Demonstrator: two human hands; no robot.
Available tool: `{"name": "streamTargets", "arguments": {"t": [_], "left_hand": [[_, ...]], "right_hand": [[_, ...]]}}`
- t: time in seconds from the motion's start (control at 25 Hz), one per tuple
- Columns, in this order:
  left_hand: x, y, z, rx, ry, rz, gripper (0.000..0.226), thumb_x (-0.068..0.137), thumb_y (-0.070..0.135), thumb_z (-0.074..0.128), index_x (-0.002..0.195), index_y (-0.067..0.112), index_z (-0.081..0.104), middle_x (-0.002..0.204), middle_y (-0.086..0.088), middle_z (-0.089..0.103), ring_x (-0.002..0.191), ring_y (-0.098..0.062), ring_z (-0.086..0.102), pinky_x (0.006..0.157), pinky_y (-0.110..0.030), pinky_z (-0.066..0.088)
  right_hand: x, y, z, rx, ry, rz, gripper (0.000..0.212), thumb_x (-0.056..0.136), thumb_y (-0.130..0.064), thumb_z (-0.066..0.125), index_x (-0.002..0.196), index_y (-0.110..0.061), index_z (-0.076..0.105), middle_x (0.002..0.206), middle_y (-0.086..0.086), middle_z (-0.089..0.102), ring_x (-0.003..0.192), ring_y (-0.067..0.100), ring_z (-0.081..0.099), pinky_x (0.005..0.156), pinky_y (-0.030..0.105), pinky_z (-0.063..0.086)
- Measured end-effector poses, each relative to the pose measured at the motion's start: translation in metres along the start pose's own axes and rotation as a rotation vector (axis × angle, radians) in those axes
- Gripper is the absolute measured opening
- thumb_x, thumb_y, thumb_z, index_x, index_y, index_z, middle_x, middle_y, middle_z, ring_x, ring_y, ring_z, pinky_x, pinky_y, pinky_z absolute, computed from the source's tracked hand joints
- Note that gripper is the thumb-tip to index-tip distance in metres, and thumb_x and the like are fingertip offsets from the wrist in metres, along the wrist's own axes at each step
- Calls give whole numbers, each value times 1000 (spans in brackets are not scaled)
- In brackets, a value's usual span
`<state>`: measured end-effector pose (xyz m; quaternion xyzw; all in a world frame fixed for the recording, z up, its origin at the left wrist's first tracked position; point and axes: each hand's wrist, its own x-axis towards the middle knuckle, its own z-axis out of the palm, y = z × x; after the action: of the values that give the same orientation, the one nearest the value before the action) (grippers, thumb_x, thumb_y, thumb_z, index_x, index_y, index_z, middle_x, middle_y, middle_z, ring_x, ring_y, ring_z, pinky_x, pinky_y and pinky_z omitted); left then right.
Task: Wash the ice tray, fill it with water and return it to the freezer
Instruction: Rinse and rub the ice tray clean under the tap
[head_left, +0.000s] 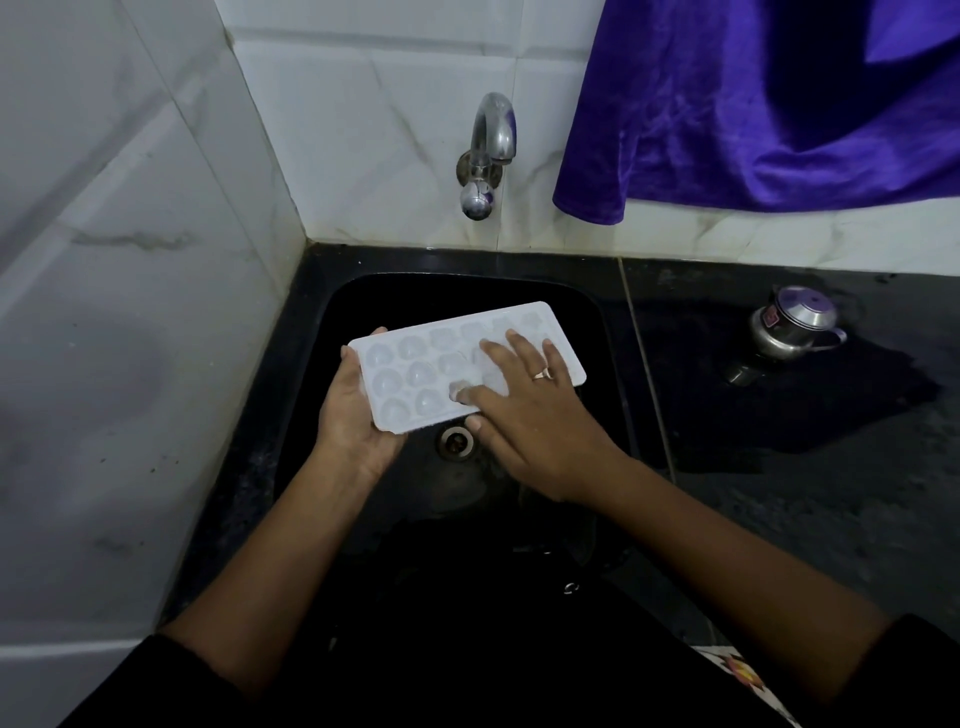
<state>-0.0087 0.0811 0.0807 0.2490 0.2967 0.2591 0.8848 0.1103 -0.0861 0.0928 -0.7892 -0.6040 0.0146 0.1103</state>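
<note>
A white plastic ice tray (415, 364) with several round cells is held level over the black sink (597, 332). My left hand (353, 415) grips its near-left end from below, thumb and fingers wrapped round the edge. My right hand (524, 405) lies flat on top of the tray's right half, fingers spread and pressing into the cells; a ring shows on one finger. The steel tap (491, 150) sticks out of the tiled wall above the sink, with no water seen running from it.
The drain (456, 441) sits just below the tray. A small steel pot (795, 325) stands on the wet black counter (831, 467) at the right. A purple cloth (753, 104) hangs at the upper right. White tiled walls close off the left and back.
</note>
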Motion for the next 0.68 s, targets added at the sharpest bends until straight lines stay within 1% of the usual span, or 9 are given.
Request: {"name": "streamTargets", "arguments": {"t": [0.08,0.16,0.2,0.28,0.36,0.44,0.52,0.6,0.68], "left_hand": [[-1,-5,1,16,-3,-1,48,110,52,30,111,21,67,117,-11,77,102,-31,76,81,-50,63],[0,-7,0,10,8,-3,47,110,52,32,110,22,67,116,-11,77,100,-31,76,77,-49,64],[1,-5,-2,4,9,2,47,110,52,32,109,22,68,117,-12,76,100,-32,76,78,-50,64],[1,-2,-4,-18,9,5,50,110,52,33,105,23,73,120,-13,76,103,-33,76,83,-52,61],[1,-4,-3,-16,10,-6,51,109,53,32,107,23,74,122,-13,75,104,-33,76,86,-53,58],[1,-8,-1,-8,7,-18,49,109,55,32,114,24,69,127,-13,74,109,-34,74,89,-54,57],[2,-6,-3,-12,12,-11,48,109,55,32,115,24,69,129,-14,72,114,-36,71,90,-55,57],[1,-2,-6,-6,8,2,52,109,54,34,108,23,75,127,-13,73,114,-35,72,91,-56,56],[-1,-5,-5,-7,10,-9,54,109,53,33,102,23,77,123,-13,75,107,-34,75,88,-54,58]], "right_hand": [[5,-2,-2,34,11,57,39,109,-46,31,128,-29,60,167,15,26,159,36,8,126,61,5],[5,-10,2,39,9,52,39,108,-47,32,121,-23,60,165,16,29,158,37,11,125,62,8],[3,-11,5,16,2,20,41,108,-48,31,125,-22,59,165,16,29,158,37,11,125,63,10],[-3,-4,4,-25,-6,-22,43,109,-49,30,137,-28,55,166,16,27,159,38,9,125,64,9],[0,0,-2,12,3,25,40,109,-48,30,134,-31,56,167,15,25,159,36,7,126,62,6],[4,-7,-3,47,8,63,41,108,-49,30,125,-26,59,166,16,27,159,36,8,126,61,7],[0,-11,1,5,-9,13,46,108,-51,28,131,-22,56,166,15,27,159,36,9,125,62,9],[-5,-4,2,-33,-15,-18,46,109,-50,28,141,-28,52,167,15,25,159,36,8,125,62,7],[-2,-1,-4,11,6,35,41,109,-49,29,133,-30,57,167,15,25,159,36,7,126,62,5]]}}
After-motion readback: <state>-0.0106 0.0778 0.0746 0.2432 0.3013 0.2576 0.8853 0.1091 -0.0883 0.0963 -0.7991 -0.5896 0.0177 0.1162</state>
